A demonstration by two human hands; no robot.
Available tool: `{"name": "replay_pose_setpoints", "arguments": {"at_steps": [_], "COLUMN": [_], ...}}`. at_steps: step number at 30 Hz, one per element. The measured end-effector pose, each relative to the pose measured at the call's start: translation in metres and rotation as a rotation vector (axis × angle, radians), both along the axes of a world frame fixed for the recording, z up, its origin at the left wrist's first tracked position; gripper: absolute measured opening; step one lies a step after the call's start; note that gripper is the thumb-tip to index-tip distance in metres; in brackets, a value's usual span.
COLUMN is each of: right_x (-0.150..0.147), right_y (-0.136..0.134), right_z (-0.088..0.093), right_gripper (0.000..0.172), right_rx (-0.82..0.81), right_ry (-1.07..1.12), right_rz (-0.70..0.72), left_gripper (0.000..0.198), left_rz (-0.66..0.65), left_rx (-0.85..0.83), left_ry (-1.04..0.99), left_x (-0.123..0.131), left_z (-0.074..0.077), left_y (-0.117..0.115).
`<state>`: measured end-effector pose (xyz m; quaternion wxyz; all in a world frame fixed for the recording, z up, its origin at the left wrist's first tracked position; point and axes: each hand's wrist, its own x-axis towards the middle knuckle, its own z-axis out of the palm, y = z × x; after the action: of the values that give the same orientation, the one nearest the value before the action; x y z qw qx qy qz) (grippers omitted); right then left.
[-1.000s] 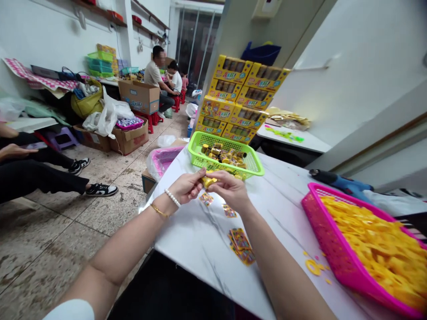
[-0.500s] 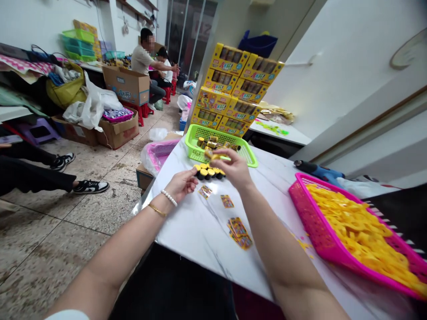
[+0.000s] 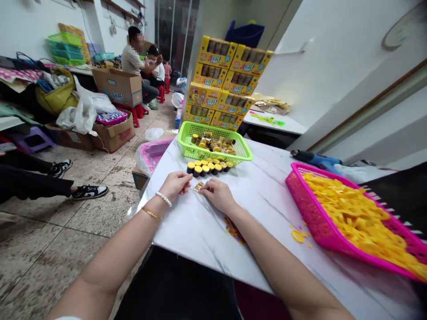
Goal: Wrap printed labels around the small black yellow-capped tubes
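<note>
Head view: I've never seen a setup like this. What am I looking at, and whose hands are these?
No machine: one person works with two bare hands. The camera sits on their head, looking forward and down. The left hand, its grip unclear, is near a small printed card; the right hand touches its edge, though whether it is lifted is unclear. Just beyond, on the white table, stand dark jars with yellow lids, in front of a green basket of small containers. At right, a pink basket holds yellow pieces.
</note>
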<state>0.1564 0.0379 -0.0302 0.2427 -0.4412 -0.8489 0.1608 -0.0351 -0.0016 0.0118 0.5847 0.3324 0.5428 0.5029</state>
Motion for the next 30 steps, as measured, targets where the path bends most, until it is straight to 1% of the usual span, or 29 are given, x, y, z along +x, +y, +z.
{"name": "replay_pose_setpoints", "arguments": {"at_steps": [1,3,6,10,12,14,16,17,19,20,22,23,25,26,27,28,29,30], "right_x": [0.000,0.000,0.000,0.000,0.001,0.002,0.003,0.003,0.003,0.002,-0.001,-0.003,-0.008,-0.011,-0.013,-0.015,-0.017,-0.018], "right_y": [0.002,0.006,0.011,0.010,0.006,0.001,-0.004,-0.006,-0.009,-0.009,-0.010,-0.009,-0.009,-0.009,-0.008,-0.008,-0.008,-0.008], "right_z": [-0.001,0.000,0.001,0.003,0.006,0.012,0.019,0.022,0.025,0.026,0.027,0.026,0.026,0.025,0.025,0.024,0.024,0.023], "right_gripper": [0.009,0.007,0.005,0.009,0.008,0.010,0.015,0.018,0.020,0.020,0.018,0.024,0.045,0.052,0.054,0.055,0.056,0.057], "right_rx": [0.005,0.014,0.019,0.047,0.118,0.254,0.393,0.434,0.455,0.435,0.327,0.231,-0.063,-0.239,-0.406,-0.540,-0.620,-0.645], "right_ry": [0.009,0.019,0.004,-0.006,0.023,0.079,0.134,0.150,0.190,0.237,0.397,0.500,0.677,0.727,0.753,0.763,0.769,0.781], "right_rz": [-0.002,-0.012,0.019,0.062,0.086,0.123,0.156,0.170,0.199,0.200,0.129,0.058,-0.083,-0.120,-0.129,-0.124,-0.115,-0.116], "left_gripper": [0.024,0.025,0.025,0.026,0.027,0.032,0.038,0.041,0.045,0.046,0.044,0.042,0.039,0.038,0.038,0.039,0.040,0.042], "left_rz": [0.003,0.011,0.011,-0.021,-0.020,-0.012,-0.041,-0.069,-0.120,-0.126,-0.101,-0.082,-0.049,-0.043,-0.040,-0.037,-0.028,-0.006], "left_rx": [0.007,0.020,0.032,0.017,0.013,0.010,0.020,0.028,0.059,0.076,0.107,0.126,0.165,0.185,0.204,0.219,0.230,0.238], "left_ry": [0.046,0.134,0.239,0.334,0.343,0.306,0.200,0.130,0.003,-0.032,-0.035,-0.016,0.027,0.046,0.061,0.070,0.074,0.073], "left_x": [0.001,0.001,0.002,0.003,0.004,0.004,0.004,0.004,0.004,0.004,0.004,0.005,0.007,0.009,0.010,0.012,0.013,0.014], "left_z": [-0.001,-0.003,-0.010,-0.019,-0.018,-0.015,-0.010,-0.008,-0.005,-0.005,-0.004,-0.005,-0.006,-0.006,-0.007,-0.007,-0.006,-0.005], "left_y": [0.000,0.002,0.005,0.007,0.006,0.004,0.001,0.000,-0.002,-0.002,-0.002,-0.002,-0.001,-0.002,-0.002,-0.003,-0.004,-0.005]}}
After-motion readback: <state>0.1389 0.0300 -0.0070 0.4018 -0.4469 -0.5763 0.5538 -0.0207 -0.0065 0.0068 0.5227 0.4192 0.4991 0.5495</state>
